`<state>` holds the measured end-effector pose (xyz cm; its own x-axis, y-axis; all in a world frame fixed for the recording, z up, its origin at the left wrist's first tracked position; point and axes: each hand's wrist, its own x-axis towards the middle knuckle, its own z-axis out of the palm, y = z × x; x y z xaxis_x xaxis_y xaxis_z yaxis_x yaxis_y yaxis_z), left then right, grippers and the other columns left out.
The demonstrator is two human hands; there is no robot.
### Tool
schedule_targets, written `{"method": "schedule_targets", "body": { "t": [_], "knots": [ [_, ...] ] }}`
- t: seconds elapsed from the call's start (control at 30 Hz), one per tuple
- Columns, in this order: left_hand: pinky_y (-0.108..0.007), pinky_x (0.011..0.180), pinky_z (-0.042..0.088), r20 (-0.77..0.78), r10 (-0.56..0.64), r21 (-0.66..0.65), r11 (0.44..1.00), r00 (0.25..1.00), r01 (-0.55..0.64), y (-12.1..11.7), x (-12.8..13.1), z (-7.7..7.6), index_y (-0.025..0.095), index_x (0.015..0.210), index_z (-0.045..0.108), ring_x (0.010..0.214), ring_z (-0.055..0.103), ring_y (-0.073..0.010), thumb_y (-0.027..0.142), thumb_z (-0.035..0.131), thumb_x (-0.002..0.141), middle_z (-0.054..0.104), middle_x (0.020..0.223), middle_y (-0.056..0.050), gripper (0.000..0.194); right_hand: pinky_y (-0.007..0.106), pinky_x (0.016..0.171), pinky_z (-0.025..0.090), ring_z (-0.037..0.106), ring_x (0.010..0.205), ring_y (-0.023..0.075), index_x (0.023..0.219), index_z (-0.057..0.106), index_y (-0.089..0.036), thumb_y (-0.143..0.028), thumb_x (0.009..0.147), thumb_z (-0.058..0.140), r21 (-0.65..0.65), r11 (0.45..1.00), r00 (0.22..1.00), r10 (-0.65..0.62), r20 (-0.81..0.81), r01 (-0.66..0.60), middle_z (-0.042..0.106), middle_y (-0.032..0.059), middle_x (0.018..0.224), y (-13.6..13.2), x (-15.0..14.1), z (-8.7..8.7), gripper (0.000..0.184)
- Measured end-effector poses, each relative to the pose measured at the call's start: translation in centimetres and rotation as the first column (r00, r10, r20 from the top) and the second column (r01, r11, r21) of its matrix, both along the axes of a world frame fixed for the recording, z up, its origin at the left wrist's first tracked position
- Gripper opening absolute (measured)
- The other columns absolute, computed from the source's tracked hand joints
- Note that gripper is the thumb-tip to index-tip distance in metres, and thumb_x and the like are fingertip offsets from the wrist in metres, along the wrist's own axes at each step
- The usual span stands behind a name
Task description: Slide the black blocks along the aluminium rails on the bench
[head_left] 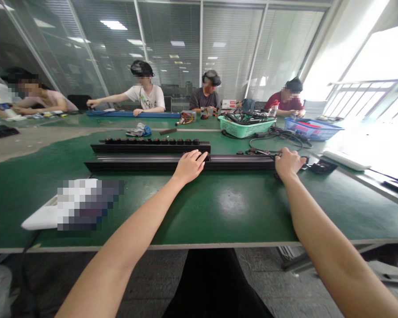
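Observation:
A long black bar (152,164) lies across the green workbench in front of me. Behind it runs a second black bar (149,148), topped by a row of several small black knobs (151,141). My left hand (189,167) rests palm down on the near bar, its fingers reaching over the bar's far edge. My right hand (288,163) sits curled over the bar's right end, beside a black cable (275,143). Its fingers partly hide that end, so I cannot tell whether it grips the bar.
The green workbench (232,207) has a pale front edge. A teal basket of cables (245,127) and a blue basket (310,129) stand beyond the bars. A white object (43,216) lies at the left. Several seated people work along the far side.

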<state>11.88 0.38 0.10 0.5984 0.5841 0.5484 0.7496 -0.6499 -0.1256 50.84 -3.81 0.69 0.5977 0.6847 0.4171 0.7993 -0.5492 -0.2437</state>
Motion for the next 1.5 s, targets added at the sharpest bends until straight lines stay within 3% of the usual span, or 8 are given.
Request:
{"method": "schedule_targets", "body": {
  "t": [0.37,0.53,0.7,0.97,1.1,1.23,1.4,1.5],
  "knots": [
    [-0.045,0.118,0.042,-0.003,0.000,-0.003,1.000,1.000,0.000,-0.1,0.0,0.1,0.020,0.153,0.055,0.145,0.052,-0.0282,0.029,0.041,0.108,0.064,0.147,-0.013,0.048,0.049,0.099,0.034,0.058,0.109,0.0330,0.122,0.077,-0.014,-0.026,0.098,0.041,0.029,1.000,0.999,-0.012,0.032,0.011,0.065,0.0219,0.115,0.0,-0.2,0.3,0.045],
    [-0.045,0.118,0.043,0.000,-0.001,0.012,1.000,1.000,0.001,0.0,0.0,0.0,0.020,0.152,0.056,0.145,0.052,-0.0281,0.029,0.042,0.108,0.064,0.146,-0.013,0.047,0.052,0.102,0.033,0.054,0.118,0.0373,0.117,0.078,-0.008,-0.028,0.099,0.043,-0.026,0.996,0.993,-0.081,0.085,0.083,0.058,0.0276,0.127,0.3,-0.8,0.5,0.045],
    [-0.046,0.118,0.043,-0.003,-0.010,0.009,1.000,1.000,0.010,0.1,0.0,0.0,0.019,0.152,0.056,0.145,0.052,-0.0287,0.029,0.042,0.108,0.065,0.146,-0.013,0.047,0.055,0.102,0.034,0.050,0.120,0.0398,0.117,0.076,-0.001,-0.026,0.097,0.046,-0.053,0.995,0.991,-0.073,0.110,0.079,0.054,0.0316,0.131,0.7,-1.5,0.4,0.044],
    [-0.046,0.118,0.043,0.007,-0.008,-0.003,1.000,1.000,0.008,0.1,0.0,0.0,0.022,0.153,0.056,0.145,0.052,-0.0284,0.029,0.042,0.107,0.064,0.147,-0.013,0.048,0.054,0.111,0.031,0.040,0.135,0.0405,0.126,0.072,-0.003,-0.017,0.097,0.044,-0.086,0.995,0.992,-0.047,0.117,0.057,0.045,0.0274,0.149,0.7,-1.9,0.3,0.043],
    [-0.046,0.118,0.043,0.015,-0.005,0.007,1.000,1.000,0.005,0.1,0.0,-0.1,0.021,0.153,0.056,0.145,0.052,-0.0283,0.029,0.042,0.108,0.064,0.147,-0.013,0.048,0.057,0.112,0.028,0.044,0.134,0.0381,0.140,0.062,-0.001,-0.013,0.097,0.038,-0.159,0.987,0.993,0.015,0.116,0.004,0.055,0.0282,0.139,0.9,-2.3,0.1,0.051],
    [-0.046,0.118,0.043,0.004,-0.005,0.013,1.000,1.000,0.005,0.2,0.0,-0.1,0.019,0.153,0.056,0.145,0.052,-0.0284,0.030,0.041,0.108,0.064,0.147,-0.014,0.048,0.056,0.111,0.028,0.049,0.131,0.0386,0.142,0.059,0.005,-0.014,0.098,0.035,-0.146,0.989,0.992,0.000,0.126,0.018,0.057,0.0319,0.137,1.1,-2.3,0.0,0.054],
    [-0.047,0.118,0.043,0.007,-0.003,0.007,1.000,1.000,0.002,0.1,0.0,-0.1,0.021,0.153,0.056,0.145,0.052,-0.0286,0.029,0.042,0.107,0.064,0.147,-0.013,0.048,0.058,0.112,0.027,0.059,0.125,0.0385,0.139,0.062,0.001,-0.015,0.099,0.034,-0.141,0.990,0.997,0.002,0.080,0.010,0.064,0.0315,0.130,1.0,-2.4,0.4,0.051],
    [-0.047,0.118,0.043,0.007,0.005,0.005,1.000,1.000,-0.005,0.0,0.1,0.0,0.021,0.153,0.056,0.144,0.053,-0.0287,0.029,0.042,0.107,0.064,0.148,-0.013,0.048,0.061,0.114,0.025,0.059,0.127,0.0396,0.135,0.066,0.001,-0.019,0.102,0.034,-0.172,0.985,0.997,-0.005,0.074,0.018,0.060,0.0345,0.138,1.1,-2.9,0.3,0.050]
  ]
}}
